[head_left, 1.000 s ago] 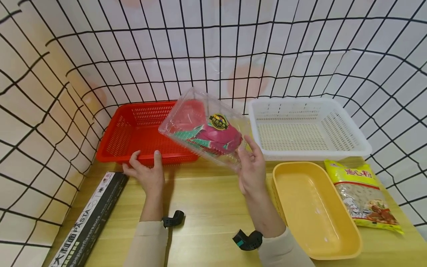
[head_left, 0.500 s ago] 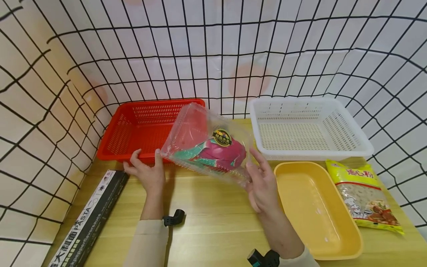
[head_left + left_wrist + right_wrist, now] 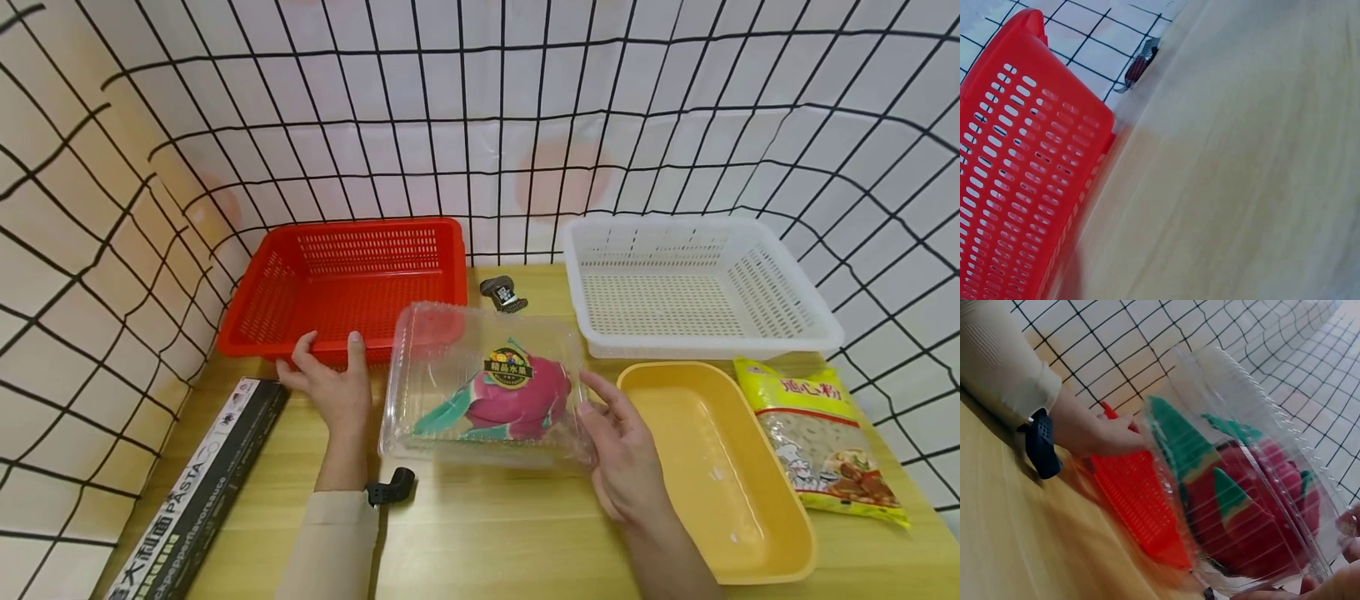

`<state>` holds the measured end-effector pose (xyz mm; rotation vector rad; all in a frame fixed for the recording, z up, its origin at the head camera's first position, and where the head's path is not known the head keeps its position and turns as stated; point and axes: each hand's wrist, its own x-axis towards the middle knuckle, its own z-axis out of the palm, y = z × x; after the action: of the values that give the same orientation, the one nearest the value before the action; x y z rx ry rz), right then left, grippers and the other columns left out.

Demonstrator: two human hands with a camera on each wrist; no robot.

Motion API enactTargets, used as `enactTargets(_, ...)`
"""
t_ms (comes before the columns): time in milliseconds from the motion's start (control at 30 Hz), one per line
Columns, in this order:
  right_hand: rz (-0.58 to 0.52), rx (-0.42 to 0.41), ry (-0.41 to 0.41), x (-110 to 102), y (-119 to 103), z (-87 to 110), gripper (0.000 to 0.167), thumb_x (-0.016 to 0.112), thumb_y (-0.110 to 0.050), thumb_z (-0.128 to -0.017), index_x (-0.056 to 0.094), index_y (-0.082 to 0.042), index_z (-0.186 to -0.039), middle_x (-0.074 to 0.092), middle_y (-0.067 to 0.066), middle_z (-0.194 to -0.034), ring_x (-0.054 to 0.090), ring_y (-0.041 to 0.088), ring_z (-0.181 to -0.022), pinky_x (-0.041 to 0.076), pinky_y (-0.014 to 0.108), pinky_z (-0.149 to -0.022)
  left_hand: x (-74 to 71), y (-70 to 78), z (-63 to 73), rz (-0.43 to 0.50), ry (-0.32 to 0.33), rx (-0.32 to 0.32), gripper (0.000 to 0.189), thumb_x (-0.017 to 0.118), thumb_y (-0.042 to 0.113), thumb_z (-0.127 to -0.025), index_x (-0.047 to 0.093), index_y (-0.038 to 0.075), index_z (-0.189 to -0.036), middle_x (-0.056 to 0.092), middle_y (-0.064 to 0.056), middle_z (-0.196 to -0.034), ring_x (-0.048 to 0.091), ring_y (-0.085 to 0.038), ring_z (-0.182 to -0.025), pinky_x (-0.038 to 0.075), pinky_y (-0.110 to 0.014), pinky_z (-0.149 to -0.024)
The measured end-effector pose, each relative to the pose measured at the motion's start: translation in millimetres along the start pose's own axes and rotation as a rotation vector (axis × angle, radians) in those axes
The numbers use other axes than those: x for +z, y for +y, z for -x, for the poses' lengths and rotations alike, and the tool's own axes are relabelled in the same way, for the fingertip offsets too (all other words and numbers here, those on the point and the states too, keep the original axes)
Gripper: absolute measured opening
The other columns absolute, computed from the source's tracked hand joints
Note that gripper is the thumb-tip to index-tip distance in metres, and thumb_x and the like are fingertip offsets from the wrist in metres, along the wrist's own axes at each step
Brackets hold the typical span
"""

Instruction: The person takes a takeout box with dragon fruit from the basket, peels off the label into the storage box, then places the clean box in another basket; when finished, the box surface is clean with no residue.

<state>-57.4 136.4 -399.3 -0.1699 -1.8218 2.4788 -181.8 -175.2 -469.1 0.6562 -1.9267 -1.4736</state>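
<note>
My right hand point(image 3: 626, 454) holds the clear clamshell box point(image 3: 483, 383) by its right end, fingers curled against the side wall; the right wrist view shows the fingertips pinching the box's lower edge. My left hand point(image 3: 330, 387) lies flat, fingers spread over the front rim of the red basket point(image 3: 341, 283), steadying it without gripping.

The box, with 1 dragon fruit point(image 3: 517, 400) and a round sticker inside, sits low over the table point(image 3: 480, 525), directly in front of the red basket. I cannot tell whether it rests fully on the wood or is a touch above it.

As I judge it, sorting has barely started: the red basket holds nothing, the white basket point(image 3: 697, 287) to its right holds nothing, and the yellow tub point(image 3: 712, 467) in front of the white basket is bare too. The noodle bag point(image 3: 817, 437), far to the red basket's right, and the black pasta carton point(image 3: 195, 500), in front of its left corner, lie untouched. A small dark clip point(image 3: 504, 293) sits just right of the red basket.
</note>
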Motion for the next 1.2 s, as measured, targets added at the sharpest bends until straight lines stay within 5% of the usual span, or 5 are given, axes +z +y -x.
enactTargets(233, 0.034, 0.022, -0.033, -11, 4, 9.4, 0.036, 0.054, -0.004, -0.104, 0.056, -0.01, -0.139, 0.049, 0.0, -0.097, 0.044, 0.006, -0.075, 0.041, 0.013, -0.058, -0.1, -1.0, -1.2, -0.009, -0.001, 0.008, 0.063, 0.073, 0.047, -0.09, 0.042, 0.021, -0.139, -0.003, -0.018, -0.164, 0.012, -0.043, -0.154, 0.026, -0.062, -0.122)
enactTargets(500, 0.101, 0.025, 0.047, -20, 7, 12.0, 0.038, 0.056, -0.002, -0.102, 0.058, -0.008, -0.139, 0.056, 0.0, -0.097, 0.053, 0.006, -0.083, 0.048, 0.014, -0.062, 0.6, -0.5, -2.0, 0.0, -0.002, 0.001, 0.063, 0.073, 0.047, -0.09, 0.042, 0.022, -0.139, -0.005, -0.018, -0.166, 0.007, -0.042, -0.156, 0.025, -0.061, -0.123)
enactTargets(733, 0.305, 0.038, 0.072, -26, 6, 12.6, 0.038, 0.061, -0.01, -0.101, 0.059, -0.006, -0.139, 0.054, 0.004, -0.095, 0.05, 0.006, -0.074, 0.044, 0.016, -0.058, 1.0, -0.6, -1.8, 0.002, -0.006, -0.012, 0.063, 0.073, 0.049, -0.09, 0.042, 0.023, -0.138, -0.006, -0.017, -0.166, 0.01, -0.044, -0.155, 0.027, -0.063, -0.121)
enactTargets(933, 0.371, 0.07, 0.058, -28, 8, 13.6, 0.037, 0.062, -0.01, -0.101, 0.059, -0.006, -0.137, 0.053, 0.006, -0.098, 0.047, 0.007, -0.067, 0.042, 0.018, -0.053, 0.6, -0.6, -1.0, -0.001, -0.008, -0.017, 0.064, 0.073, 0.049, -0.089, 0.042, 0.023, -0.139, -0.006, -0.016, -0.166, 0.009, -0.043, -0.155, 0.026, -0.063, -0.122)
enactTargets(1200, 0.505, 0.088, 0.03, -30, 10, 12.7, 0.038, 0.061, -0.012, -0.101, 0.059, -0.01, -0.14, 0.048, 0.006, -0.105, 0.05, 0.009, -0.08, 0.045, 0.019, -0.067, 0.4, 0.2, -1.2, 0.0, -0.01, -0.013, 0.064, 0.072, 0.049, -0.09, 0.041, 0.022, -0.14, -0.006, -0.017, -0.166, 0.011, -0.044, -0.155, 0.027, -0.063, -0.121)
